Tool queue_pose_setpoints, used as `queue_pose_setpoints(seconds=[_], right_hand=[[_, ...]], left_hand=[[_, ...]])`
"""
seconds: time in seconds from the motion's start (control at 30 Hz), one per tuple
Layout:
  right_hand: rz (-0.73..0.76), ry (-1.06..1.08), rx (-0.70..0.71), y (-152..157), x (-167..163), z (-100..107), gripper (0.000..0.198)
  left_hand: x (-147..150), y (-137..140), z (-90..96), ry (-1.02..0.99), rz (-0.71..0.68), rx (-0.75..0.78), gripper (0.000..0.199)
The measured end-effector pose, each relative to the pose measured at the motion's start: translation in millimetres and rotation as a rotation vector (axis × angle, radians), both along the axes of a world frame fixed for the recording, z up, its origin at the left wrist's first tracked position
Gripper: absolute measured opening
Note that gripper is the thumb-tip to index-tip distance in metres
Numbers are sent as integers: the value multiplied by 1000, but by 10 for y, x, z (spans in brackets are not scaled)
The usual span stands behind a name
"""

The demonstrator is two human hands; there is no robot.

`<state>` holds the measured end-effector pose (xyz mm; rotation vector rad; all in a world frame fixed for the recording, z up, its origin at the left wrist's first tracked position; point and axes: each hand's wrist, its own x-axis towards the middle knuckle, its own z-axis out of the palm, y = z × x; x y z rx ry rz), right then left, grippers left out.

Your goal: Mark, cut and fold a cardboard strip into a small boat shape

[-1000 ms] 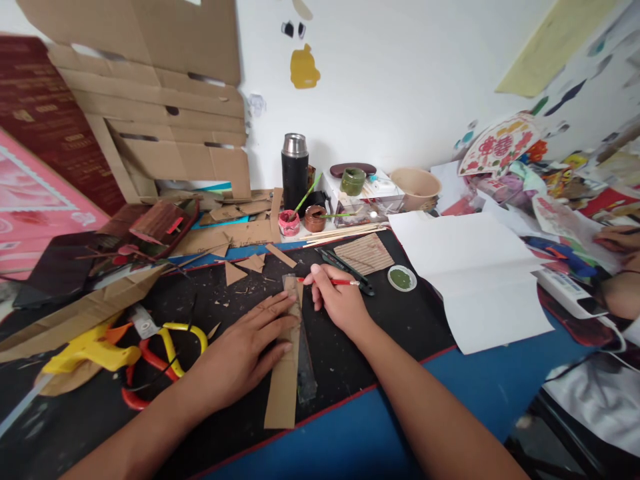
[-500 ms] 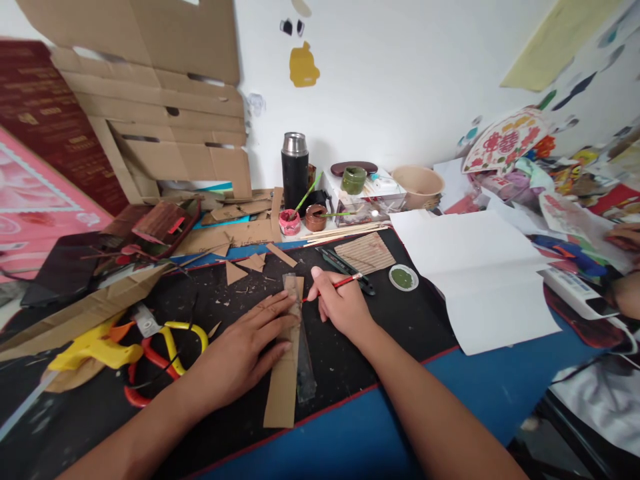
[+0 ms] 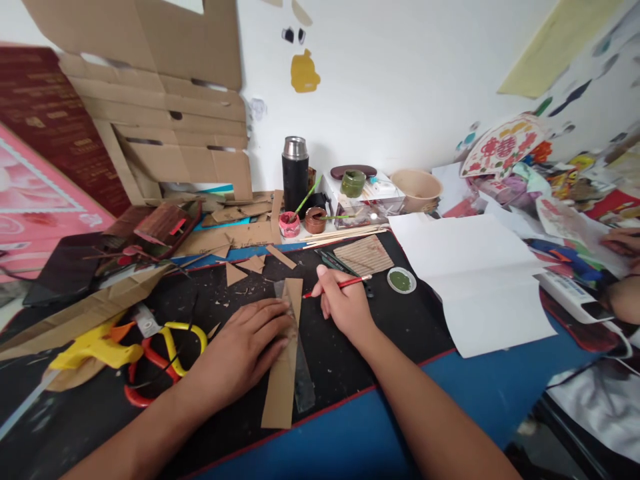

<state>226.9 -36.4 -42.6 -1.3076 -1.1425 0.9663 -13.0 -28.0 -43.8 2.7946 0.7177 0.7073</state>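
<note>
My left hand (image 3: 240, 353) lies flat on a long cardboard strip (image 3: 283, 387) and a clear ruler (image 3: 303, 383) laid along its right edge, pressing both onto the black cutting mat (image 3: 345, 347). My right hand (image 3: 343, 307) grips a red pencil (image 3: 345, 285), whose tip points left at the strip's top right, near the ruler's upper end. The pencil's far end slants up to the right.
Yellow-handled scissors (image 3: 173, 340) and a yellow glue gun (image 3: 90, 347) lie to the left. Behind are cardboard scraps (image 3: 250, 263), paint pots (image 3: 303, 222), a black flask (image 3: 295, 170), a green paint lid (image 3: 401, 280). White paper (image 3: 480, 280) lies right. Another person's hands (image 3: 620, 243) are at the right edge.
My right hand has dropped slightly toward me and turned the pencil, so its tip now points left at the ruler. My left hand slid a little down the strip.
</note>
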Motion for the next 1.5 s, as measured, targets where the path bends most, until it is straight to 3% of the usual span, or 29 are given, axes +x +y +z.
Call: queue_pose_setpoints(seconds=[0.13, 0.23, 0.5, 1.03, 1.2, 1.3, 1.5], right_hand=[[-41, 14, 7, 26, 13, 49, 62], [-52, 10, -12, 32, 12, 80, 63], [-36, -7, -46, 47, 1, 46, 63], [115, -44, -11, 10, -7, -15, 56], [42, -41, 15, 17, -5, -8, 58], [-17, -99, 39, 17, 6, -17, 53], [38, -415, 137, 13, -15, -6, 31]], left_hand=[[4, -5, 60, 52, 103, 130, 27], [-13, -2, 93, 46, 98, 164, 27], [-8, -48, 125, 36, -93, 90, 19], [2, -73, 125, -31, -82, 27, 15], [-2, -92, 175, 13, -140, -44, 9], [2, -118, 197, 43, -188, -81, 17], [39, -154, 181, 31, -218, -109, 26]])
